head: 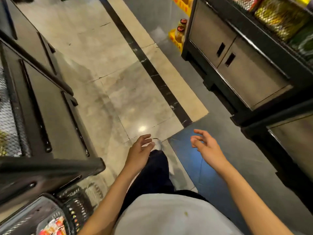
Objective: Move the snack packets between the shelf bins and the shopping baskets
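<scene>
Grey shirt; left hand, right hand, both empty, fingers loose. Shopping basket with snack packets lower left; steel cabinet right.

A black shopping basket sits low beside the left shelf, holding what seems a red-and-white snack packet, blurred, while well across the aisle from the basket mesh-fronted shelf bins hold a gold packet, a red packet and a green packet.

Retail shop aisle: mesh-fronted shelf bins of packaged snacks, a black shopping basket, tiled floor.
</scene>
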A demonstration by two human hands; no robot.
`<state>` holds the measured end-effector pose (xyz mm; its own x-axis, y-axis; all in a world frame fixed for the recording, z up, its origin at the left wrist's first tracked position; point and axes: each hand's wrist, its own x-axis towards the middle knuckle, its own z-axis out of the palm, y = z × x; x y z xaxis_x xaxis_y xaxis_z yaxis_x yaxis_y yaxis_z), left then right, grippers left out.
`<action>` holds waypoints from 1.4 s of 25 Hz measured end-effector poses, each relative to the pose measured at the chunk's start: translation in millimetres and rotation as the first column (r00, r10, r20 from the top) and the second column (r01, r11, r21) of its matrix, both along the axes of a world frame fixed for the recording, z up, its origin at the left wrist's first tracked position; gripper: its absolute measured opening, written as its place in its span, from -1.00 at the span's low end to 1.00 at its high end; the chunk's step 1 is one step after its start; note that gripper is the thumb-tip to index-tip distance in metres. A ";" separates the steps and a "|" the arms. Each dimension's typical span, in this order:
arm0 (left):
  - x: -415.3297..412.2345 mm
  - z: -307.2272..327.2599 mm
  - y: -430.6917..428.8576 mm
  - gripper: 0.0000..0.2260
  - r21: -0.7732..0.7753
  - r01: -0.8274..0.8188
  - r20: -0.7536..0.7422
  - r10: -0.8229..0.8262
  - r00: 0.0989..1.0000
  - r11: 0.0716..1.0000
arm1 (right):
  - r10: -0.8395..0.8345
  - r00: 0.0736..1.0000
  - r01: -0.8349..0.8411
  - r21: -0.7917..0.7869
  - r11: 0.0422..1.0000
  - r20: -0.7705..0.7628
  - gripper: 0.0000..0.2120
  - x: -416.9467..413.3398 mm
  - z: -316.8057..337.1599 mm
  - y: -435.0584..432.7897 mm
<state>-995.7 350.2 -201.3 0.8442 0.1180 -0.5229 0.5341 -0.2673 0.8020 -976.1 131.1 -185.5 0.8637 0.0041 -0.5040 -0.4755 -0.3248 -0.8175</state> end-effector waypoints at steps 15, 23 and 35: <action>387.2 12.8 -178.3 -0.71 0.001 0.667 0.110 -0.663 0.740 0.745 | -0.612 0.791 0.609 0.072 0.790 0.028 -0.73 234.6 13.0 -110.2; 515.7 74.7 -356.2 -0.78 0.054 0.678 0.512 -0.603 0.612 0.733 | -0.639 0.683 0.668 0.051 0.742 0.354 -0.70 353.8 82.6 -273.4; 690.0 211.0 -578.4 -0.61 0.342 0.753 0.826 -0.562 0.044 0.562 | -0.426 0.611 0.602 -0.043 0.797 0.667 -0.78 498.8 238.1 -475.4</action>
